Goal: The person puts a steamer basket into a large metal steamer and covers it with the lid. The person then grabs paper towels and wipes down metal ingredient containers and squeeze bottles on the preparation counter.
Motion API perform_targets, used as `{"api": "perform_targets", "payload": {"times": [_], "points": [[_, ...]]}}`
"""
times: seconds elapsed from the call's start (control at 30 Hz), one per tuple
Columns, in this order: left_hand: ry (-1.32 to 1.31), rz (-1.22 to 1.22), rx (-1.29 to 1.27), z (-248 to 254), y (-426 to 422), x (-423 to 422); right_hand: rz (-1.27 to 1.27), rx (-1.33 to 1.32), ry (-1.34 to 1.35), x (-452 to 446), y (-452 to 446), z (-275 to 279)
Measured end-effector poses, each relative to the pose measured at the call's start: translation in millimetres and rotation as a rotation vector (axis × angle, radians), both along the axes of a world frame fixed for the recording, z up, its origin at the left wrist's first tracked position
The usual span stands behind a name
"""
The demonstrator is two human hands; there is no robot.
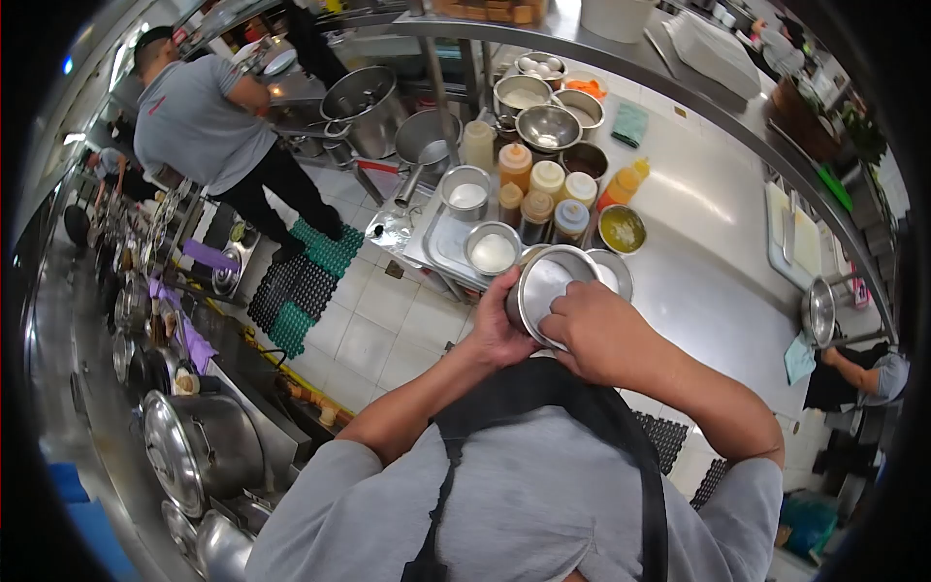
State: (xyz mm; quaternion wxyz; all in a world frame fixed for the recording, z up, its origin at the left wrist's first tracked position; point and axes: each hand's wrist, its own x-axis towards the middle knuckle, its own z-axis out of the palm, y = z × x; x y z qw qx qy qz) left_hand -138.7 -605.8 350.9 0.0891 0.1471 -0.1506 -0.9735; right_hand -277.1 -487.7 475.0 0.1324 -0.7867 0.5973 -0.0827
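Observation:
My left hand [499,325] is wrapped round the side of a round metal container [529,291], holding it tilted in front of my apron. Its inside looks pale, and I cannot tell how much of that is contents. Over its near rim reaches my right hand [606,330], fingers curled and pressed together inside the opening; whatever they hold is hidden. Just beyond the container stand a metal pot of white powder [493,252], a second pot with white contents [466,194] and a bowl of yellow-green liquid [622,230].
Several squeeze bottles [546,181] and a metal bowl [549,128] crowd the steel counter [693,281]. A shelf [621,48] runs above it. At the right lies a cutting board with a knife [792,233]. A co-worker [208,126] stands at the left, near floor mats [301,281].

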Motion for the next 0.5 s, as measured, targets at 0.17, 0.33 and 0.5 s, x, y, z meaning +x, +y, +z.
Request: {"api": "perform_targets", "payload": {"times": [0.17, 0.33, 0.5], "points": [[0.319, -0.363, 0.093, -19, -41, 6, 0.105, -0.094, 0.077, -10, 5, 6], [0.005, -0.168, -0.005, -24, -3, -37, 0.042, 0.062, 0.193, 2, 10, -7], [0.093, -0.01, -0.11, -13, 12, -40, -0.304, -0.061, 0.13, 25, 9, -24]]}}
